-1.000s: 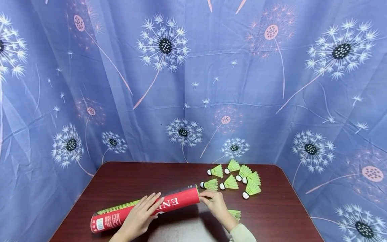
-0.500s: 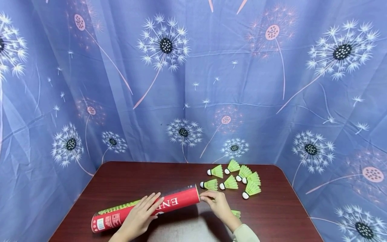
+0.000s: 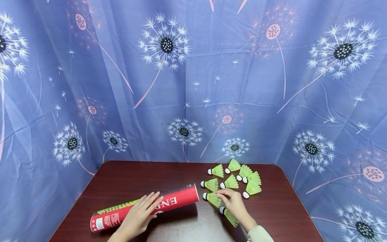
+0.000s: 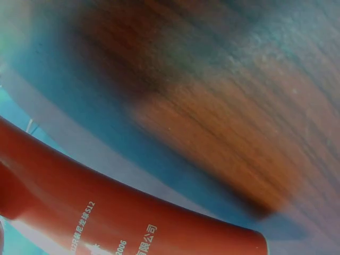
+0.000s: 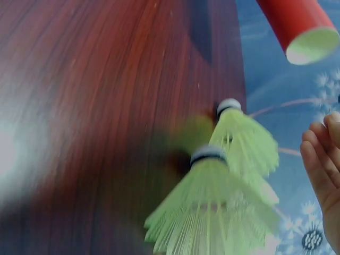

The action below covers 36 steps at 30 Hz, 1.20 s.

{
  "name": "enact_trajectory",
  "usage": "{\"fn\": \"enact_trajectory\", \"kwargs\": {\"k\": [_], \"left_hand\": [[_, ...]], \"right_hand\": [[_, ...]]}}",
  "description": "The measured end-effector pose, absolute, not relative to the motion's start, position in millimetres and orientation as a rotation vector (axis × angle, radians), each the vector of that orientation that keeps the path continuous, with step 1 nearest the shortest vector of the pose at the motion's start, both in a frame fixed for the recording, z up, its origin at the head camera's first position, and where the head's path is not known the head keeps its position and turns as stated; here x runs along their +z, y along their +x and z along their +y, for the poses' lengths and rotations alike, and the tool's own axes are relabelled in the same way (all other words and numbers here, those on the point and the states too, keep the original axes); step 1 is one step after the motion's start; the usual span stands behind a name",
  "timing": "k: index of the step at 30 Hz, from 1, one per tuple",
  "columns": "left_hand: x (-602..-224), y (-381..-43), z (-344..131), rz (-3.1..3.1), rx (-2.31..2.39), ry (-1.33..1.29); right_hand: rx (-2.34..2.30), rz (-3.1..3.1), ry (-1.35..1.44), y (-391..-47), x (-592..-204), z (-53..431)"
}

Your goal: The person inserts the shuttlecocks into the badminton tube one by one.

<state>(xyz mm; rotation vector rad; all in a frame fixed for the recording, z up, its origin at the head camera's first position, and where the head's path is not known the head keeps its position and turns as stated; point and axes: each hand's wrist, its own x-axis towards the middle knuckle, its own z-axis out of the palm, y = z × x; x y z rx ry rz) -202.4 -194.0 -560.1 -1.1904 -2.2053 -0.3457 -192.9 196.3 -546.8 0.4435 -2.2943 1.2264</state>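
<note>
Blue curtain (image 3: 205, 77), wht & pink dandelion print, bhnd dk red-brn table (image 3: 151, 176), rounded far crnrs.

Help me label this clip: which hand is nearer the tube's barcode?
Left: the left hand rests on the red tube near the barcode, while the right hand is past the tube's open end, by the shuttlecocks.

You have bright light, glare on the dark-red wooden table (image 3: 151, 174), shadow beside the red cylindrical tube (image 3: 185, 196).
</note>
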Motion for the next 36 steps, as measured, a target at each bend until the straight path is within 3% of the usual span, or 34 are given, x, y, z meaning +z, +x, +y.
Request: {"fn": "enact_trajectory", "kwargs": {"k": [11, 36], "left_hand": [[-563, -202, -196, -2.213, -0.347, -1.187], [-564, -204, -195, -2.173, -0.346, -1.188]], "right_hand": [[1.149, -2.328, 0.245, -179, -554, 233], [1.163, -2.380, 0.256, -143, -580, 278]]}}
